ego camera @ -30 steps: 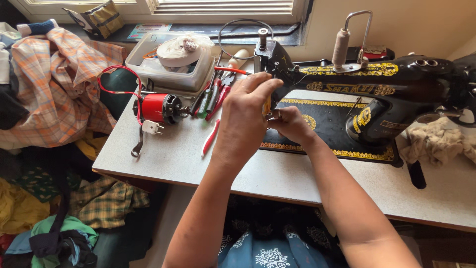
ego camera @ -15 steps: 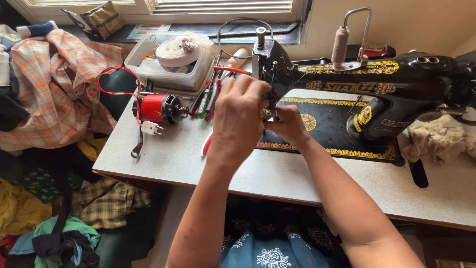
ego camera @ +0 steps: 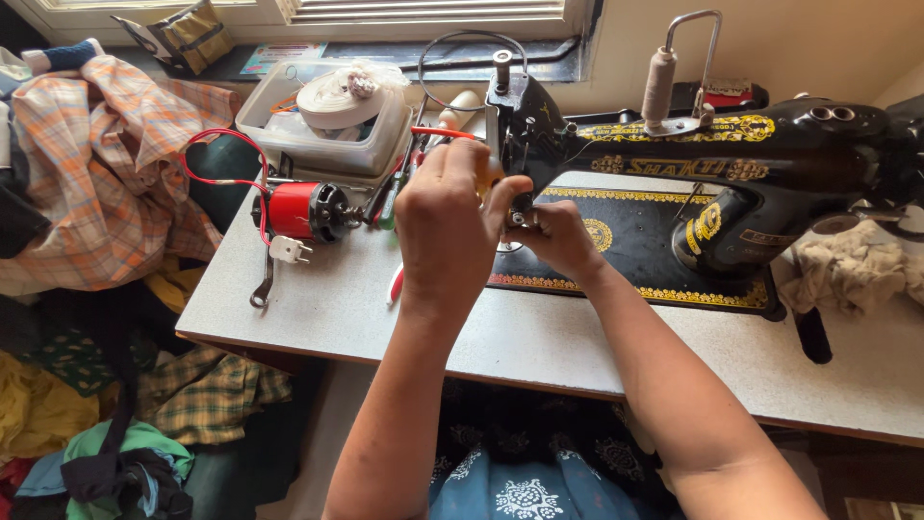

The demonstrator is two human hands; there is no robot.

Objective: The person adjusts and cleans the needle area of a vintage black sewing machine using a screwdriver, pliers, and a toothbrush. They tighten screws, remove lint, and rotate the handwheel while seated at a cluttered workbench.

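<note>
A black sewing machine (ego camera: 741,164) with gold ornament stands on the grey table (ego camera: 539,347). Both hands work at its needle end. My left hand (ego camera: 450,229) is closed around a tool with a yellow handle (ego camera: 490,174), held against the machine's head. My right hand (ego camera: 556,239) is under the head, its fingertips pinched on a small metal part (ego camera: 521,218) at the needle bar. The needle itself is hidden behind my hands.
A red motor (ego camera: 304,212) with red wire and a white plug (ego camera: 287,249) lies on the left, a wrench (ego camera: 262,287) beside it. Behind is a plastic box (ego camera: 322,135) with a tape roll. Checked clothes (ego camera: 87,183) pile on the left; a rag (ego camera: 857,274) lies on the right.
Both hands stay at the needle end. My left hand has shifted slightly left and down, and the view has tilted a little.
</note>
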